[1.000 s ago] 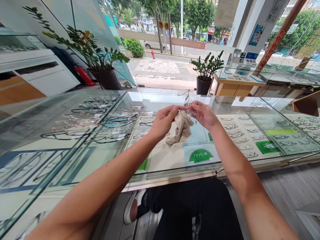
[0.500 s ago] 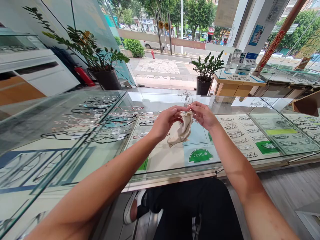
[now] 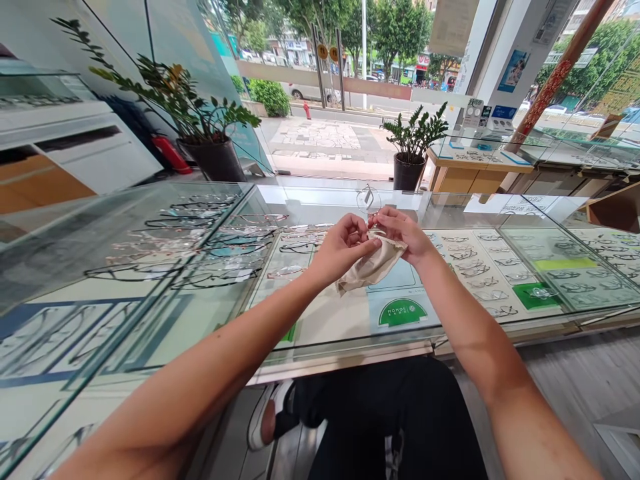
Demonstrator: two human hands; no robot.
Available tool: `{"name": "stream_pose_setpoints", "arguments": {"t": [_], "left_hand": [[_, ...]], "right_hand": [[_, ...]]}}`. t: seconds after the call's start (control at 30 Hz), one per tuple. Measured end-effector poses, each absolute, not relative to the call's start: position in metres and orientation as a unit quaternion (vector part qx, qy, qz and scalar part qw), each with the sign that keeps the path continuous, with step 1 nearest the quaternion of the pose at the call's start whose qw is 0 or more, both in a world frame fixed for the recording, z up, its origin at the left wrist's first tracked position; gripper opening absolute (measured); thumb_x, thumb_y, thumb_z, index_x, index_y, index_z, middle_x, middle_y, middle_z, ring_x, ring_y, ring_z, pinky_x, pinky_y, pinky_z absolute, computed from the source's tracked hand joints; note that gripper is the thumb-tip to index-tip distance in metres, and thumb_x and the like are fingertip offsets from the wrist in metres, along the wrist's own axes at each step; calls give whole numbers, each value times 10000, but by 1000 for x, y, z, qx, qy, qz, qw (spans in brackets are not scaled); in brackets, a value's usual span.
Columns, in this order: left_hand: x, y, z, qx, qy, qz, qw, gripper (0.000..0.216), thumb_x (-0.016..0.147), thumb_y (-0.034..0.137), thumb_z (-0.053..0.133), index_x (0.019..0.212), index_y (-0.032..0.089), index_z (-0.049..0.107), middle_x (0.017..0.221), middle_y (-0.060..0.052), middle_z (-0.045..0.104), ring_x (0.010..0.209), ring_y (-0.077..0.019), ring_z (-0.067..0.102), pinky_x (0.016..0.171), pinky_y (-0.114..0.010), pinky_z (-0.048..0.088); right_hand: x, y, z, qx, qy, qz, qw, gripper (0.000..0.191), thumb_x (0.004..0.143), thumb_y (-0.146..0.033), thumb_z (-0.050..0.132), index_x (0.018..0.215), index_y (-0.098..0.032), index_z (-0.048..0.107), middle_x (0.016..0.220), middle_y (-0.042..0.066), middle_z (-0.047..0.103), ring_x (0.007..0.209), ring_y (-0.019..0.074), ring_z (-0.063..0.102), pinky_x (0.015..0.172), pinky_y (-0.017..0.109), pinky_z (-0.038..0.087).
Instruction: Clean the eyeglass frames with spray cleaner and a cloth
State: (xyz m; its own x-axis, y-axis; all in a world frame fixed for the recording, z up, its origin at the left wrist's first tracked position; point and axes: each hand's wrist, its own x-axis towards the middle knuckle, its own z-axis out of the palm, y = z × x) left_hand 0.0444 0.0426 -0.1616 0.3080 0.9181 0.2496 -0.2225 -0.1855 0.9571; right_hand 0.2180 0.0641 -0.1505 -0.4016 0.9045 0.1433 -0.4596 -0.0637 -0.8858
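Observation:
Above the glass counter (image 3: pixel 340 327), my left hand (image 3: pixel 343 247) is closed on a beige cloth (image 3: pixel 373 263), its thumb pressed along the upper part. The cloth hangs in folds between my hands. My right hand (image 3: pixel 403 233) pinches a thin-rimmed pair of glasses (image 3: pixel 369 199) close to the cloth. One round lens of the glasses shows beyond my fingertips, with a pale mark on it; the rest is hidden by fingers and cloth. Both hands are nearly touching.
Several glasses frames (image 3: pixel 200 247) lie on the counter's left part. More frames (image 3: pixel 470 267) sit in rows under the glass at the right, near a green half-round card (image 3: pixel 403 311). Potted plants (image 3: pixel 413 147) and a glass front are beyond the counter.
The cloth has spread wider toward the right hand, and my left thumb now lies over it. The glasses' visible lens has shifted slightly left and shows more fully.

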Motion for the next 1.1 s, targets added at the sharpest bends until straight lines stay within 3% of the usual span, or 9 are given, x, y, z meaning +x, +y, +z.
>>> {"name": "stream_pose_setpoints", "arguments": {"t": [0.17, 0.3, 0.43, 0.6, 0.9, 1.1], "left_hand": [[45, 42, -164, 618, 343, 453, 544, 448, 679, 459, 892, 736, 171, 554, 671, 28, 578, 602, -88, 511, 565, -215, 387], [44, 43, -167, 662, 329, 409, 535, 442, 732, 540, 837, 890, 150, 704, 820, -31, 688, 745, -141, 597, 705, -263, 462], [43, 45, -172, 688, 333, 383, 519, 469, 760, 605, 787, 807, 144, 717, 744, -24, 653, 676, -137, 545, 634, -261, 414], [42, 45, -172, 682, 323, 399, 520, 447, 788, 574, 779, 688, 155, 662, 667, -11, 605, 630, -131, 502, 595, -257, 382], [41, 44, -167, 594, 321, 376, 635, 515, 702, 614, 856, 862, 135, 756, 784, -41, 695, 736, -155, 596, 710, -277, 459], [41, 45, -169, 589, 328, 400, 621, 464, 703, 582, 873, 822, 143, 781, 765, -40, 706, 747, -156, 598, 741, -287, 459]], "right_hand": [[218, 65, -151, -236, -482, 683, 495, 300, 723, -352, 907, 780, -196, 657, 846, -9, 700, 786, 116, 644, 739, 236, 559], [218, 63, -151, -234, -494, 673, 499, 321, 703, -380, 920, 761, -206, 657, 854, -10, 694, 794, 118, 632, 754, 243, 556], [216, 62, -151, -245, -506, 661, 497, 340, 690, -408, 923, 742, -213, 650, 865, -7, 689, 797, 123, 624, 758, 251, 549], [216, 62, -150, -249, -506, 656, 502, 359, 666, -425, 935, 745, -215, 654, 864, -8, 690, 807, 128, 621, 763, 254, 552], [220, 62, -146, -243, -500, 655, 511, 359, 664, -405, 936, 754, -202, 653, 831, -9, 678, 776, 114, 608, 712, 233, 518], [219, 61, -145, -255, -495, 649, 518, 357, 655, -411, 930, 741, -213, 647, 830, -11, 677, 776, 118, 607, 730, 250, 519]]}}
